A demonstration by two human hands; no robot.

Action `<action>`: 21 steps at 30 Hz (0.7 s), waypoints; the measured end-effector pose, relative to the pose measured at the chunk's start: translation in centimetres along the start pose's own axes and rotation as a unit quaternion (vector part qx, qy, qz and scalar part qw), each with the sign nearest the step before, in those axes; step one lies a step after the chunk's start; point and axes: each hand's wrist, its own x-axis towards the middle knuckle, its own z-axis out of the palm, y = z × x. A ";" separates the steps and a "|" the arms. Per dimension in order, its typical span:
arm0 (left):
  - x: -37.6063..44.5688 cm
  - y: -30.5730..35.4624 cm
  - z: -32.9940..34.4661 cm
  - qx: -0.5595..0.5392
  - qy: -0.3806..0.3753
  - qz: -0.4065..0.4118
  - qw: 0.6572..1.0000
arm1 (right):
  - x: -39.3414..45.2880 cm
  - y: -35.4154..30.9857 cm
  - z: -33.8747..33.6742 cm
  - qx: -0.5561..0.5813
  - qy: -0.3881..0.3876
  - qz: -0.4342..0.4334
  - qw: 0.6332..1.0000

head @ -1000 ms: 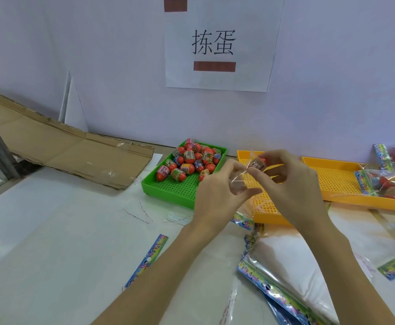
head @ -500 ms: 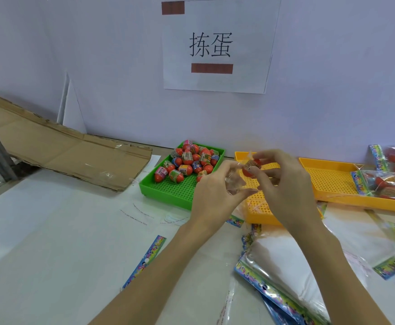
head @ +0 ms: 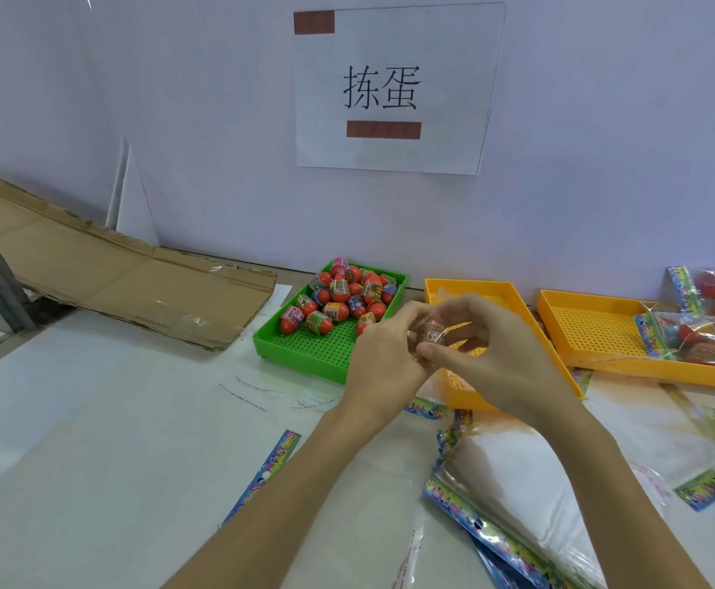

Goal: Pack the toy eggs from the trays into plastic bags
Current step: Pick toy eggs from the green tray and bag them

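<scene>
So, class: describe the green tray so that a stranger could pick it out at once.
Find the paper sign on the wall; the green tray sits on the table just below it. Unlike the yellow trays to its right, it holds a heap of loose toy eggs.

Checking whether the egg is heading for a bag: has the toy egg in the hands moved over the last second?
Yes. The toy egg has dropped lower and nearer against the yellow tray, away from its back rim.

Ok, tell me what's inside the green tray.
The green tray holds a heap of red toy eggs with printed labels, piled toward its far end; the near part shows bare grid floor. The left hand covers the tray's near right corner, so anything there is hidden.
</scene>
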 end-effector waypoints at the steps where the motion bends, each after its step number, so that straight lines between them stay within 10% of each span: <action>1: 0.0 0.0 0.0 -0.009 -0.008 -0.005 1.000 | 0.0 0.0 0.1 0.010 0.016 0.003 1.000; 7: 0.8 0.5 -0.8 -0.143 -0.086 -0.060 0.984 | 0.1 0.0 0.4 0.086 0.099 0.017 0.991; 15: 0.7 0.3 -1.4 -0.073 -0.099 -0.016 0.992 | -0.1 -0.1 1.0 0.046 -0.031 0.034 0.998; 21: 0.8 0.2 -1.8 -0.103 -0.103 -0.043 0.988 | 0.0 -0.1 0.4 0.080 0.011 0.029 0.996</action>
